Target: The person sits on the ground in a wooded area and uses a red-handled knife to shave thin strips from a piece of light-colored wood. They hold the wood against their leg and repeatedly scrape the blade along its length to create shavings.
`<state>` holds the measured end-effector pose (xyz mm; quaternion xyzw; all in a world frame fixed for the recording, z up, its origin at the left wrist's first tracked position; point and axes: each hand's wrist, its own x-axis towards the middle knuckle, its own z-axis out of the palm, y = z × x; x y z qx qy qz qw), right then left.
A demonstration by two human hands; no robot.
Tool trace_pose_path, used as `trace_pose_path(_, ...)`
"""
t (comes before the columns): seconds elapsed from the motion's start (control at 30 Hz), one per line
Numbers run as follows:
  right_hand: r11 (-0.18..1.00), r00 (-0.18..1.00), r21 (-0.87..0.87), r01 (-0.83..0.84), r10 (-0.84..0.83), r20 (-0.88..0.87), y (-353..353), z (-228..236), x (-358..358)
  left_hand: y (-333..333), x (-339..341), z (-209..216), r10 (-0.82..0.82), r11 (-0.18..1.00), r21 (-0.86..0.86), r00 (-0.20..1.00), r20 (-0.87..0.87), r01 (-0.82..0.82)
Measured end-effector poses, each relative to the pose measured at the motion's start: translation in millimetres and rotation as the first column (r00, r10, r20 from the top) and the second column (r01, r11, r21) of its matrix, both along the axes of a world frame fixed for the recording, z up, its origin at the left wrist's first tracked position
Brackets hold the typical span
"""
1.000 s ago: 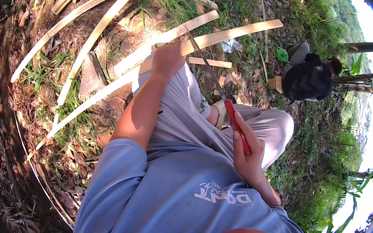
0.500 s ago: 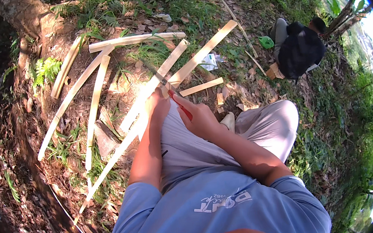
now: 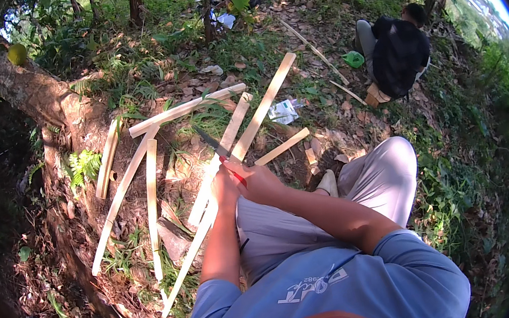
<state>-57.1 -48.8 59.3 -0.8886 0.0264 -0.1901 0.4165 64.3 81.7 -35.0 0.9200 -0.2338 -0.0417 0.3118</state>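
My left hand (image 3: 224,188) is closed round a long pale wooden strip (image 3: 267,103), which slants from far right to near left past my leg. Close against it, my right hand (image 3: 261,185) grips the red handle of a saw (image 3: 210,141). The dark, narrow blade points away to the far left and lies across the wood just beyond my left fingers. Its teeth are too small to make out. Another wooden strip (image 3: 237,120) lies on the ground to the left of the held one, partly hidden by my hands.
More strips lie left, including a curved strip (image 3: 123,202) and a straight strip (image 3: 154,209). A short stick (image 3: 282,147) and wood block (image 3: 311,156) lie right, near a white packet (image 3: 282,112). A person (image 3: 395,56) sits far right. A tree trunk (image 3: 36,90) leans left.
The view has tilted up, showing more of the far ground. My right hand has pushed the saw forward and now meets my left hand, which still holds the strip.
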Motion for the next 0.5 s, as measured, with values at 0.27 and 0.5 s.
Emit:
trace_pose_path(0.27, 0.999, 0.988, 0.008, -0.040, 0.041, -0.151, -7.9, 80.6, -124.1, -6.2, -2.6, -13.1, 0.093, 0.976, 0.192, 0.994, 0.061, -0.103)
trace_pose_path(0.5, 0.996, 0.984, 0.085, 0.016, 0.000, -0.179, -16.9, 86.8, -115.9, -10.3, -4.4, -10.9, 0.076, 0.977, 0.192, 0.993, 0.087, -0.091)
